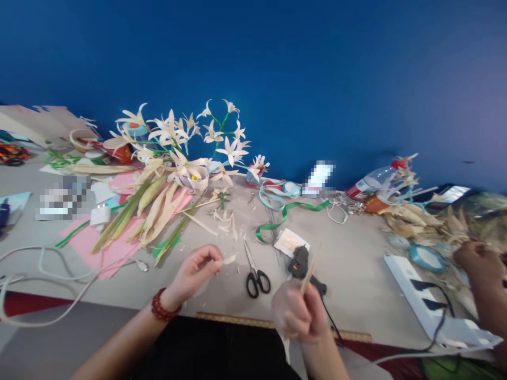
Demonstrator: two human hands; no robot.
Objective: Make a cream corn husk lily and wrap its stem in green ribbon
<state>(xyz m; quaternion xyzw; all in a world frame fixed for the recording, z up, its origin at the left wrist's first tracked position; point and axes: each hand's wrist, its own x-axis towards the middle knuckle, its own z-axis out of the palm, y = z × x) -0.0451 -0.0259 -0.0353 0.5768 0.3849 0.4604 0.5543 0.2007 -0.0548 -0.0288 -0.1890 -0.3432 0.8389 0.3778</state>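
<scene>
My left hand (196, 272) pinches a small pale leaf petal (229, 259) above the grey table (356, 269). My right hand (298, 311) is closed around a thin pale strip or stick (308, 277) that points up and right, partly blurred. Black-handled scissors (255, 274) lie between the two hands. A black glue gun (301, 265) rests just beyond my right hand. Leaf scraps lie scattered around the scissors.
Handmade white flowers (186, 145) and long dried leaves (158, 208) fill the back left, over pink paper (105, 245). Green ribbon (291, 211), a white power strip (420, 301) and white cables (51, 279) lie about. Another person's hand (477, 261) works at right among dried husks.
</scene>
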